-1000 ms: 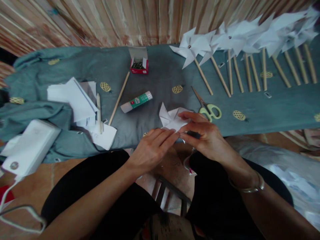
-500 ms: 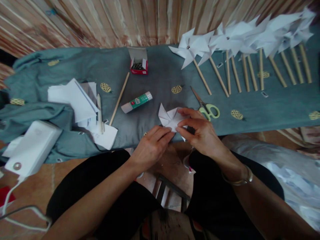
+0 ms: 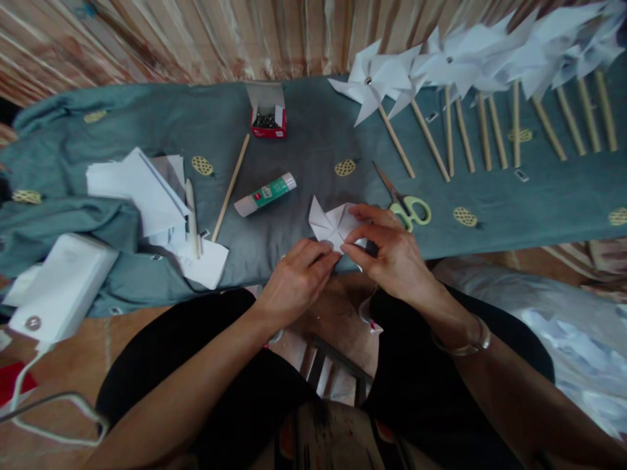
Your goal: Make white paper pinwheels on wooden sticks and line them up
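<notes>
Paper pinwheel [image 3: 333,225], one, in two hands [image 3: 298,275] [image 3: 398,253], one box [image 3: 268,132]

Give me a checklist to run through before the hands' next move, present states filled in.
1. Left hand and right hand on the paper pinwheel: ok.
2. All flaps folded: cannot tell; the hands cover part.
3. Scissors clear of the right hand: cannot tell; they show close beside it.
4. Red box open: ok, lid up, small metal pieces inside.
5. Bare wooden stick in hand: not ok; it lies left of the glue stick.
</notes>
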